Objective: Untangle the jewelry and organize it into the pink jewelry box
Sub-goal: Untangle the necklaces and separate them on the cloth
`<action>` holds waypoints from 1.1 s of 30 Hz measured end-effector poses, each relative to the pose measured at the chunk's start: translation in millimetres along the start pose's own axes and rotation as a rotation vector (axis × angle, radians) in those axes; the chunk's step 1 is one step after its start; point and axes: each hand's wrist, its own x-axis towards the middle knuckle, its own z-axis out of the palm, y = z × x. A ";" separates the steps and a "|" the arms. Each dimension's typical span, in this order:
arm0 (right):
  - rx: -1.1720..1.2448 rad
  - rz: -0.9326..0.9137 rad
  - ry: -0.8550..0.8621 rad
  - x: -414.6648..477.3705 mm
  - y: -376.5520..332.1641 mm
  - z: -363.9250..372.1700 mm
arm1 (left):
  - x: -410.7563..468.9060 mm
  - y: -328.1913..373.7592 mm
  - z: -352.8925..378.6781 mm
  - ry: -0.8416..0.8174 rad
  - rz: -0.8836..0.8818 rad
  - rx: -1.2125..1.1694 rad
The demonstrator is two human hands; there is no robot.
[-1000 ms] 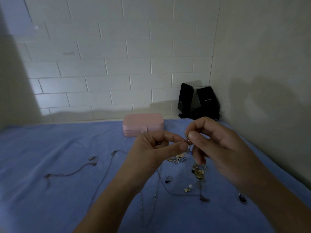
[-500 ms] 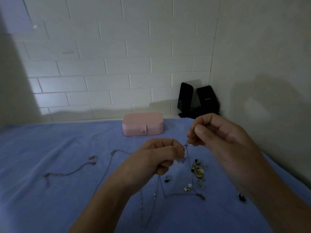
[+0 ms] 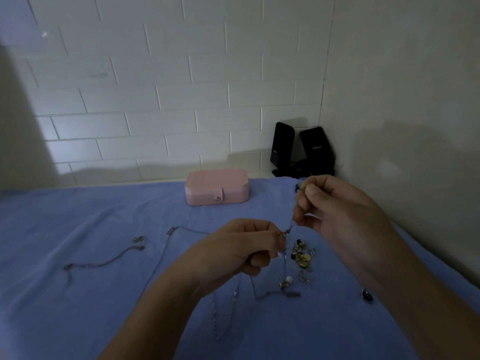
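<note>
Fingertips (image 3: 309, 189) of the right hand (image 3: 337, 216) and left hand (image 3: 241, 245) pinch a thin silver chain (image 3: 291, 226) between them, its lower end lost in dimness. Behind, the closed pink rectangular jewelry box (image 3: 217, 187) sits on blue cloth (image 3: 78, 294).

Bare blue cloth (image 3: 78, 216) before the pink jewelry box (image 3: 217, 187) is wide open. Loose chains (image 3: 111, 259) sprawl on my left, the charm pile (image 3: 302, 257) sits mid-right, and speakers (image 3: 315, 152) plus the side wall (image 3: 402, 100) crowd that far corner.

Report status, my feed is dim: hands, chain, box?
Left hand and right hand both pinch one thin chain, right higher. Pink jewelry box closed, behind them. Loose charms underneath on blue cloth.
</note>
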 end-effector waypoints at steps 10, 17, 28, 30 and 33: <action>0.489 0.257 -0.196 2.5 -6.9 -7.0 | -1.3 0.7 4.0 0.056 -0.010 -0.045; 0.157 0.163 -0.276 -0.2 -12.2 -13.9 | 0.8 -2.1 5.8 0.114 0.039 0.052; 0.250 0.124 -0.249 3.3 -12.9 -23.3 | 3.4 2.8 -3.2 0.393 0.150 -0.222; 0.274 0.069 -0.197 8.0 -14.3 -33.9 | 3.9 3.3 -7.4 0.417 0.180 -0.389; 0.433 0.020 -0.080 17.2 -14.3 -53.4 | 2.1 3.6 -19.0 0.368 0.243 -0.673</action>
